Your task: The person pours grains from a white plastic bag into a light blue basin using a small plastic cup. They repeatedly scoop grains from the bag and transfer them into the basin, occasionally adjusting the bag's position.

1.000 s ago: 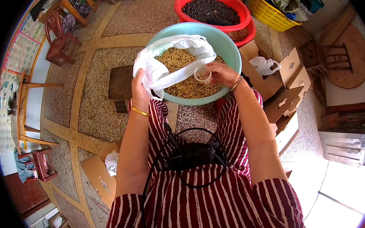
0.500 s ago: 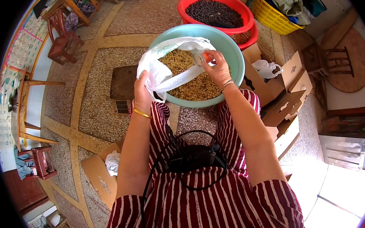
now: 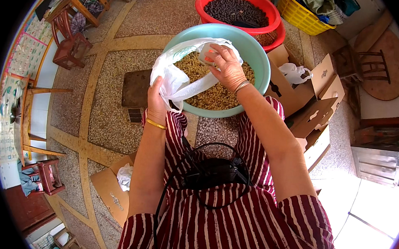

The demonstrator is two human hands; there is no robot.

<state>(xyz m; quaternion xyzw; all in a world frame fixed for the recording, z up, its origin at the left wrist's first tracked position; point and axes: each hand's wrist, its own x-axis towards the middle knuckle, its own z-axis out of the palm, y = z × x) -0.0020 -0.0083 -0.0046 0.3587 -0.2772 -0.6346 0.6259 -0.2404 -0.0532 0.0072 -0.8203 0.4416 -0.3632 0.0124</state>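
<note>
My left hand (image 3: 157, 97) is closed on the edge of a white plastic bag (image 3: 171, 79), whose mouth gapes wide over the near part of a pale blue tub (image 3: 261, 66). Inside the tub lies a broad layer of small yellowish kernels (image 3: 219, 98); their exact kind I cannot make out. My right hand (image 3: 229, 68) grips a small see-through cup (image 3: 207, 54) with orange-red marks, tilted within the loop of the bag's mouth. Its contents are hidden by the fingers. The tub sits just beyond my knees.
Behind the tub stands a red basin (image 3: 271, 14) of dark round pieces, over another red basin (image 3: 278, 38). A yellow basket (image 3: 302, 16) is at the far right. Open cardboard boxes (image 3: 307, 115) lie to the right, another carton (image 3: 109, 187) at left. A low dark stool (image 3: 135, 88) adjoins the tub.
My right hand has moved up and left with the cup, turning it over inside the bag's mouth. My left hand keeps its hold on the bag almost unmoved.
</note>
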